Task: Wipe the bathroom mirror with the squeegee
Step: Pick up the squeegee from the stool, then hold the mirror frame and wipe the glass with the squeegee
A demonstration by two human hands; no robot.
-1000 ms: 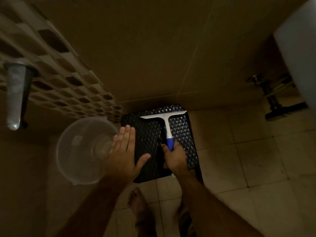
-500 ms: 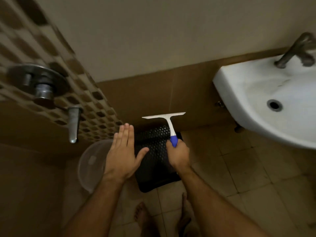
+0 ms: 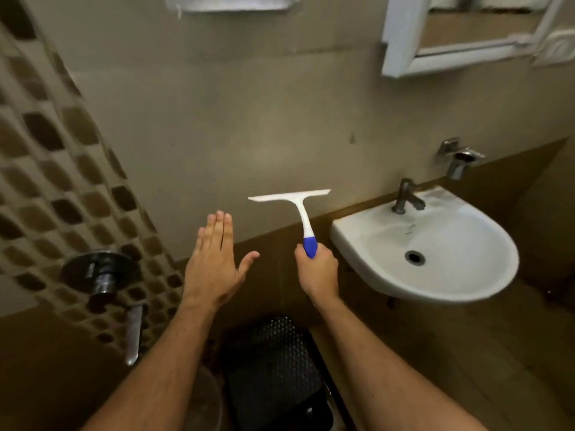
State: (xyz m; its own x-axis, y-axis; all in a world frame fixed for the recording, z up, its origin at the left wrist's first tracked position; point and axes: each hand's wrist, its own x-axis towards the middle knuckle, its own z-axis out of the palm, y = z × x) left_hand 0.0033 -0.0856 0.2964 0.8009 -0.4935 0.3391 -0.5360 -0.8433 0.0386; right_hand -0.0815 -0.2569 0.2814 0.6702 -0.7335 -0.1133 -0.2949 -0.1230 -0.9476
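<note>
My right hand (image 3: 319, 270) grips the blue end of a white squeegee (image 3: 297, 202), blade up and level, in front of the wall left of the sink. My left hand (image 3: 214, 259) is held flat beside it with straight fingers and holds nothing. The mirror (image 3: 476, 29), in a white frame, hangs on the wall at the top right, well above and right of the squeegee; its upper part is cut off by the frame's edge.
A white sink (image 3: 435, 244) with a tap (image 3: 406, 197) projects from the wall at right. A second tap (image 3: 459, 157) sits above it. A black woven stool (image 3: 273, 368) stands below my arms. A shower valve (image 3: 99, 275) and spout (image 3: 133, 331) are on the tiled left wall.
My right hand has lifted the squeegee off the black stool and raised it to sink height. The view has tilted up, bringing the sink and mirror into sight. My left hand rose alongside.
</note>
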